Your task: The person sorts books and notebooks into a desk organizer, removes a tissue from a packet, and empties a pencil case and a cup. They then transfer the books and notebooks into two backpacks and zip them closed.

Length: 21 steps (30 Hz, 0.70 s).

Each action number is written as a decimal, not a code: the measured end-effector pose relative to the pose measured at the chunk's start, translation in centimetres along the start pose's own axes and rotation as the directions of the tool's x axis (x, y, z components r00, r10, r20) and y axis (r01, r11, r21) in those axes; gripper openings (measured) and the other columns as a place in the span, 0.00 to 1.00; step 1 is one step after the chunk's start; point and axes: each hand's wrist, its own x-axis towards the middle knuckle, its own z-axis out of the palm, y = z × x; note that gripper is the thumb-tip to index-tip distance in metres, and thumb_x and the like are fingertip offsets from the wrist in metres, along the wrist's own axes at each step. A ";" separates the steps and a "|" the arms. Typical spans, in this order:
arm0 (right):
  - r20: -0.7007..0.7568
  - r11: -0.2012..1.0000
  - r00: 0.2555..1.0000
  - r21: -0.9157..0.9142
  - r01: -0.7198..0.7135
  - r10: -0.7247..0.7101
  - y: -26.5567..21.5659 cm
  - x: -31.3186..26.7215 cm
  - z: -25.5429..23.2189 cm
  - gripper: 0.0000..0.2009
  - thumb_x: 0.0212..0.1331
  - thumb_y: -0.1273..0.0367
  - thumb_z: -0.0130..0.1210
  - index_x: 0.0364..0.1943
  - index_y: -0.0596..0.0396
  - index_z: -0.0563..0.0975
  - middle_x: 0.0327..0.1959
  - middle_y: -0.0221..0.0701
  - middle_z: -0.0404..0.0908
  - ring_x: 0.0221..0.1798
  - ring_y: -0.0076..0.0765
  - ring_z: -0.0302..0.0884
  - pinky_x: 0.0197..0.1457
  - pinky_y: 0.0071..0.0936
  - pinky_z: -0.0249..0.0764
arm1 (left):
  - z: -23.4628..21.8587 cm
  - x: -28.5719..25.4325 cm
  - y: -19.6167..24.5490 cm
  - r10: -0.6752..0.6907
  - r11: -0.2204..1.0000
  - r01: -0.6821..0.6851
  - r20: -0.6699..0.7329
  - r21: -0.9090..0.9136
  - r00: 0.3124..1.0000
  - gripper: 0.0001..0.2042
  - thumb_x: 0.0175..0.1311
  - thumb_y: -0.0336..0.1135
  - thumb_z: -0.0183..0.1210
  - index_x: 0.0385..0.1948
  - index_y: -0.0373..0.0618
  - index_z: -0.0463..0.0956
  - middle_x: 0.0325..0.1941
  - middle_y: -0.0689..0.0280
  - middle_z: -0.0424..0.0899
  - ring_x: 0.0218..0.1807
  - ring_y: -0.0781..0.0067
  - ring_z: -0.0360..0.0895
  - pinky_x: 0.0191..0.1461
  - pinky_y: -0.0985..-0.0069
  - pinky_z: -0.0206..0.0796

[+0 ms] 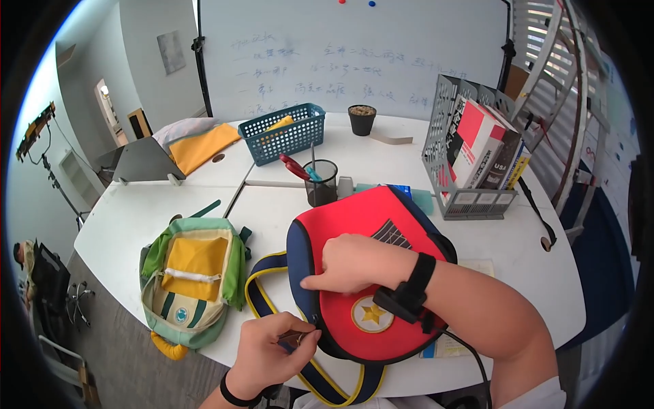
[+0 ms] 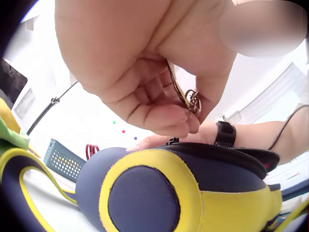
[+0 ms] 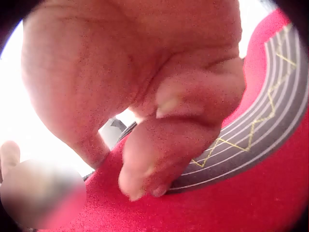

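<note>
A red backpack [image 1: 347, 215] with navy sides and a gold star badge lies on the table in front of me. My left hand [image 1: 276, 351] pinches a small flat brown keychain [image 2: 193, 102] with a metal ring, close over the zipper [image 2: 173, 141] at the backpack's near left edge. Much of the keychain is hidden by fingers. On the red front rests my right hand [image 1: 351, 262], its fingers [image 3: 145, 154] curled against the fabric and its thumb at the navy edge. A navy and yellow strap [image 1: 255, 286] loops out beside the left hand.
A green and yellow backpack [image 1: 228, 273] lies at the left. Behind stand a mesh pen cup [image 1: 321, 191], a teal basket [image 1: 286, 140], a potted plant [image 1: 362, 124] and a grey file rack [image 1: 477, 204] with books. An orange pouch [image 1: 201, 150] and a laptop [image 1: 146, 160] sit back left.
</note>
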 end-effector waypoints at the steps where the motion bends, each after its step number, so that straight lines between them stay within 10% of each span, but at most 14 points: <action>1: 0.193 0.987 0.979 0.156 0.029 -0.059 0.1 0.0 -0.1 0.18 0.61 0.59 0.60 0.23 0.61 0.85 0.24 0.48 0.86 0.33 0.56 0.88 0.45 0.43 0.85 | 0.5 -0.2 -0.2 -0.043 0.995 0.042 -0.004 -0.095 0.999 0.04 0.61 0.24 0.73 0.32 0.37 0.86 0.27 0.62 0.90 0.29 0.76 0.90 0.34 0.80 0.79; 5: -0.248 0.991 0.960 -0.012 0.135 -0.134 0.4 2.1 2.1 0.21 0.63 0.55 0.60 0.23 0.60 0.85 0.24 0.46 0.86 0.34 0.55 0.89 0.45 0.45 0.86 | 1.8 -0.6 1.1 -0.062 0.989 0.069 0.060 -0.129 0.996 0.04 0.64 0.25 0.73 0.33 0.36 0.86 0.28 0.64 0.90 0.30 0.81 0.89 0.36 0.81 0.80; 9: -0.178 0.985 0.982 -0.171 0.030 -0.061 -0.8 -0.2 0.3 0.32 0.65 0.42 0.59 0.26 0.63 0.87 0.26 0.48 0.87 0.37 0.59 0.89 0.47 0.48 0.86 | 1.8 -0.8 0.8 -0.031 0.989 0.035 0.034 -0.144 0.999 0.05 0.63 0.25 0.74 0.34 0.36 0.87 0.27 0.65 0.90 0.31 0.82 0.89 0.35 0.82 0.80; 12: 0.217 0.999 0.976 -0.047 0.015 -0.005 -0.3 -0.5 0.5 0.33 0.67 0.42 0.59 0.24 0.63 0.87 0.21 0.46 0.85 0.33 0.55 0.88 0.45 0.46 0.85 | 1.3 -1.0 0.6 -0.102 0.975 0.090 -0.048 -0.205 0.994 0.05 0.64 0.25 0.73 0.33 0.35 0.86 0.27 0.65 0.90 0.31 0.81 0.89 0.34 0.82 0.79; 15: -0.011 0.978 0.978 0.012 0.209 -0.209 0.8 0.6 2.6 0.27 0.66 0.49 0.60 0.21 0.60 0.85 0.18 0.44 0.82 0.30 0.53 0.87 0.42 0.46 0.83 | 2.1 -0.9 0.6 -0.031 0.982 0.037 0.032 -0.184 0.999 0.04 0.64 0.25 0.72 0.33 0.35 0.86 0.26 0.63 0.90 0.28 0.80 0.89 0.32 0.82 0.79; 21: -0.215 0.987 0.973 0.114 0.116 -0.089 -0.3 0.4 0.8 0.20 0.66 0.57 0.59 0.24 0.60 0.85 0.23 0.49 0.84 0.32 0.59 0.86 0.44 0.50 0.83 | 3.3 -1.2 3.6 0.210 0.975 -0.182 0.273 -0.125 0.939 0.07 0.62 0.25 0.72 0.40 0.40 0.86 0.31 0.61 0.90 0.32 0.68 0.89 0.37 0.74 0.80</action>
